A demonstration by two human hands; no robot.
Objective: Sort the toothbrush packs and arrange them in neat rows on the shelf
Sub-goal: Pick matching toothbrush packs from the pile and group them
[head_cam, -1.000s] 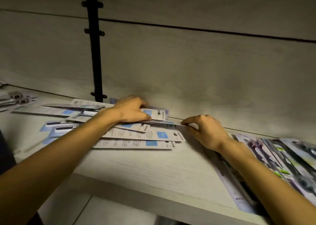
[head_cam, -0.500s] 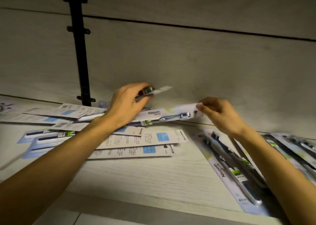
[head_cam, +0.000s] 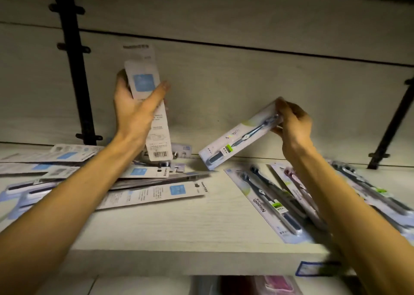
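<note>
My left hand (head_cam: 134, 110) holds a white toothbrush pack (head_cam: 156, 135) upright, back side out, with a blue square and a barcode showing. My right hand (head_cam: 291, 124) grips the top end of a second pack (head_cam: 237, 140), face out with a dark toothbrush inside, tilted and lifted above the shelf (head_cam: 179, 225). Below my left arm lies a loose heap of white and blue packs (head_cam: 145, 193). At the right, under my right arm, several Niepoth packs (head_cam: 266, 202) lie side by side.
The shelf's back wall is pale wood grain with black brackets at left (head_cam: 76, 70) and right (head_cam: 389, 128). A blue-edged price label (head_cam: 313, 269) sits on the shelf's front edge. Something pink (head_cam: 277, 283) shows on the level below.
Both hands have risen from the heap. The left turned its pack upright; the right lifted the long pack off the pile and tilted it. The camera moved closer.
</note>
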